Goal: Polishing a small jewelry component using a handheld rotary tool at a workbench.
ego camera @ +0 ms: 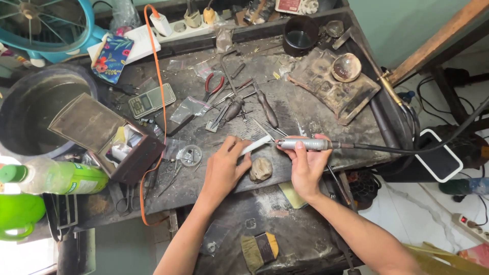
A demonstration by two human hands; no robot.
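Head view: right hand (305, 165) is gripping a silver rotary handpiece (304, 144), grip pressed around its barrel, black flexible shaft (397, 148) running off to the right over the bench (316, 109) edge. Left hand (226, 165) is pinching a small pale strip-like workpiece (256, 145) between thumb and fingers, holding it up to the handpiece tip. Tip and workpiece are meeting, or just about touching; can't tell from here whether the bit is spinning.

Progress, as a judgement: grinding or polishing is under way, not finished. The workpiece is in hand rather than set down, and the tool is on it. No finished piece is set aside that I can make out.

Just below the hands, a lumpy tan block (261, 169) is sitting on the bench, close to the left hand's fingers. Red-handled pliers (214, 85), dark-handled hand tools (267, 108) and a small digital scale (151, 100) are lying untouched further back. A worn brush (260, 249) is lying on the lower shelf.
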